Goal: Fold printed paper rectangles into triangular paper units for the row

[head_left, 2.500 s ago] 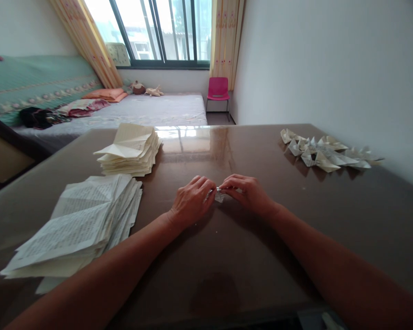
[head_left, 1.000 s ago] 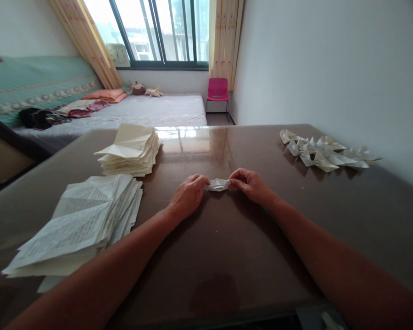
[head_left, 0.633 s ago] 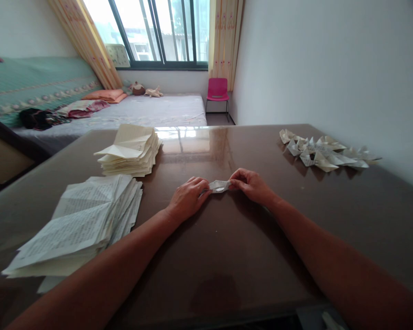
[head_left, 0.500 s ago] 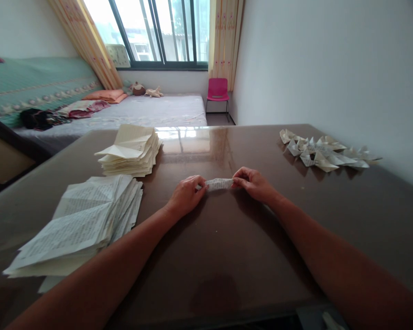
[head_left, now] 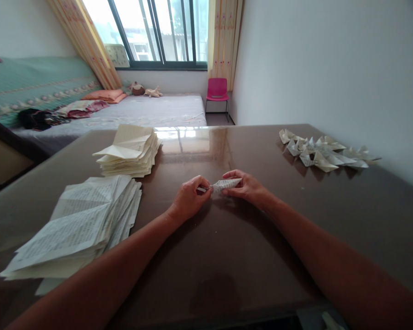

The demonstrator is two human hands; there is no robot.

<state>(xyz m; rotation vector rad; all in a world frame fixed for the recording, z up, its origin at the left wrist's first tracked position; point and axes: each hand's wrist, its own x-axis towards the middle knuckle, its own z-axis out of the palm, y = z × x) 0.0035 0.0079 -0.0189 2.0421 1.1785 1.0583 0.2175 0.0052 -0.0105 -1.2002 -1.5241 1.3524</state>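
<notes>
Between my hands is a small piece of folded paper, narrow and pointed, with printed text on it. My left hand pinches its left end with thumb and forefinger. Around its right end, my right hand grips it, thumb at the near side and fingers at the far side. The paper is held just over the glossy brown table. Parts of both ends are hidden by the fingers.
At the left lies a stack of printed sheets, with a stack of cream paper behind it. Several folded paper boats sit at the far right by the wall. A bed and a pink chair stand beyond the table.
My right hand has shifted its hold from a fingertip pinch at the right end to a wider grip around it. The folded paper has turned, its right end now pointing slightly upward.
</notes>
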